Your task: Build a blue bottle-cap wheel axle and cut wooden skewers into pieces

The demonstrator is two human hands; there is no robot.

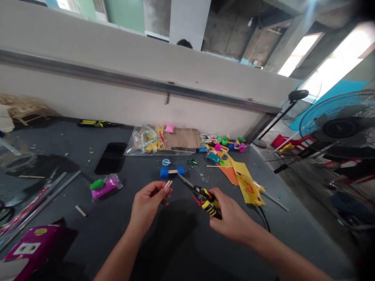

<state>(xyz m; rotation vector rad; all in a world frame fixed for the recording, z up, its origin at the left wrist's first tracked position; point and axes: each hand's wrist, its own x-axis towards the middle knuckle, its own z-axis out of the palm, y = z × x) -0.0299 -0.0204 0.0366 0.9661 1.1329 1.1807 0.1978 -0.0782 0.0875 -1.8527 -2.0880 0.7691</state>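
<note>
Dark grey desk (293,238) against a pale wall, hands over its near middle. Left hand (146,207): fingertips pinched on short wooden sticks (168,184). Right hand (231,218): wrapped round yellow-and-black cutting pliers (206,203), tips just beside the sticks. Toward the far edge: blue wheel-and-axle piece (172,171), clear bag of craft scraps (146,140), coloured plastic parts (222,142). Right: yellow glue gun (249,189) on orange card (228,175). Left: black phone (111,158), green clay (97,184) on pink packet (107,188), metal rods (41,203). Standing fan (336,125) beyond the right edge.
</note>
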